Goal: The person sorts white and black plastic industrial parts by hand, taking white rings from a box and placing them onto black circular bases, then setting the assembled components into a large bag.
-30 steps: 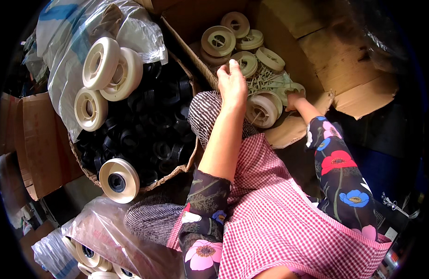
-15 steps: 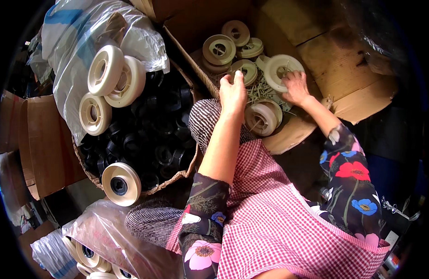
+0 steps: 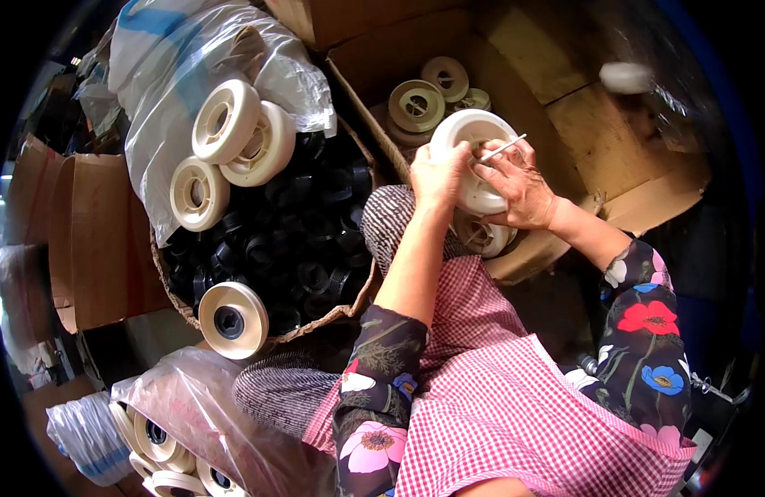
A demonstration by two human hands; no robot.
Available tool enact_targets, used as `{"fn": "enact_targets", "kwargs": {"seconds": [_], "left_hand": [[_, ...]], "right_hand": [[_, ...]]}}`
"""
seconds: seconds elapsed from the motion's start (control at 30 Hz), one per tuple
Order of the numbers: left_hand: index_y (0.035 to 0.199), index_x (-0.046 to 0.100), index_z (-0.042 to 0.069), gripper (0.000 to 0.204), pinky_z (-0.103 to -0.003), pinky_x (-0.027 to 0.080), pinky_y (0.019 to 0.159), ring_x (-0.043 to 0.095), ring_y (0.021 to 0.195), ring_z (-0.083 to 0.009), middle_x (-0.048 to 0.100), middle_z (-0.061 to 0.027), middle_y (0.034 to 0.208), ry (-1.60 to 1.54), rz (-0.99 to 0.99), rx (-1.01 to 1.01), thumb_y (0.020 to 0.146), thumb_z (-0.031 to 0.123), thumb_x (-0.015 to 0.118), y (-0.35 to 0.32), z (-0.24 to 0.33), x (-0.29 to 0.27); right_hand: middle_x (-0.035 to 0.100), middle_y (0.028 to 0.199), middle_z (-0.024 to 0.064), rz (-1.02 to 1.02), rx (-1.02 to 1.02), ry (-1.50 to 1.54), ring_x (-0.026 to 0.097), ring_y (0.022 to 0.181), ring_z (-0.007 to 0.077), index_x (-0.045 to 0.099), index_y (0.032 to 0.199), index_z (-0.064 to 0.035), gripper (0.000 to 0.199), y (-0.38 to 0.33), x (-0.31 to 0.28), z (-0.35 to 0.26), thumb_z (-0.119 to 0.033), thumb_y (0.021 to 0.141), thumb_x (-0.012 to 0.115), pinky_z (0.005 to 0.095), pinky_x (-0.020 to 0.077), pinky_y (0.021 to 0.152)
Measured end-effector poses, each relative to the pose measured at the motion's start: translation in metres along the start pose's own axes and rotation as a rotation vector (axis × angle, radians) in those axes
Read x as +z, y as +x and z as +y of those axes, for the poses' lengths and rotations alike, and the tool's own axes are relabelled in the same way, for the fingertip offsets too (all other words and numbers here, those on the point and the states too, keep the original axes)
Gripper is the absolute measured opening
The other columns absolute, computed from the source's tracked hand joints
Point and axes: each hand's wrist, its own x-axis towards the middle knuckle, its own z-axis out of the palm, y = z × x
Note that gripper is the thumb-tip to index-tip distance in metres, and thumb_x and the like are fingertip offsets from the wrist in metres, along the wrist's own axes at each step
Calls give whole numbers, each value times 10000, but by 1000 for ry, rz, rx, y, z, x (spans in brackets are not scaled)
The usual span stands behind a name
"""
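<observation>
Both my hands are on a white plastic wheel [image 3: 463,131], held tilted above the near part of a cardboard box. My left hand [image 3: 437,177] grips its left rim, thumb on top. My right hand [image 3: 519,189] is closed on its right side, fingers bent over the hollow centre. A thin white plastic stick [image 3: 505,147] pokes up out of the centre beside my right fingers; whether they pinch it is hidden. Below the hands, partly covered, lies another pale wheel [image 3: 482,236]. Deeper in the box are several more wheels [image 3: 416,105], some with sticks across their centres.
The cardboard box [image 3: 648,186] has a flap folded outward. At left, a carton [image 3: 349,313] holds many black ringed parts [image 3: 275,240], with cream wheels [image 3: 198,193] and a plastic bag [image 3: 163,91] on top. A cream wheel with black centre [image 3: 233,320] rests on its near edge. More lie bagged [image 3: 163,439].
My right hand has lifted the wheel toward me out of the box. My left hand, empty before, has closed on its rim. The whole view has shifted slightly.
</observation>
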Motion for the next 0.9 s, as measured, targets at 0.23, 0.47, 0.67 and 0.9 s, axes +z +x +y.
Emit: {"fn": "enact_targets", "kwargs": {"seconds": [0.23, 0.47, 0.67, 0.9], "left_hand": [[1119, 556, -61, 518, -315, 511, 777, 625, 884, -211, 646, -156, 994, 126, 24, 117, 720, 213, 741, -11, 7, 7], [1122, 573, -11, 425, -289, 514, 732, 622, 852, -176, 641, -104, 986, -223, 83, 15, 797, 230, 703, -1, 3, 1], [1255, 469, 12, 419, -385, 428, 988, 551, 1105, -244, 573, -116, 1190, -795, -234, -196, 920, 259, 523, -8, 21, -4], [1271, 469, 28, 420, -386, 478, 950, 575, 1093, -246, 581, -119, 1210, -861, -392, -243, 946, 294, 474, -16, 27, -12]], "right_hand": [[599, 895, 106, -93, 16, 159, 516, 1039, 331, 552, 988, -68, 574, -11, 30, 11, -324, 518, 758, 496, 277, 1015], [477, 1313, 156, 227, 52, 113, 418, 1242, 305, 413, 1352, -61, 879, 11, -22, 14, -536, 688, 738, 476, 222, 1074], [547, 1235, 60, 336, 662, 1860, 525, 1122, 153, 427, 1326, -51, 633, 28, -39, 28, -518, 912, 528, 330, 441, 948], [582, 1215, 121, 150, 492, 1929, 632, 1005, 180, 408, 1350, -19, 796, 47, -44, 5, -639, 859, 499, 351, 558, 834]]}}
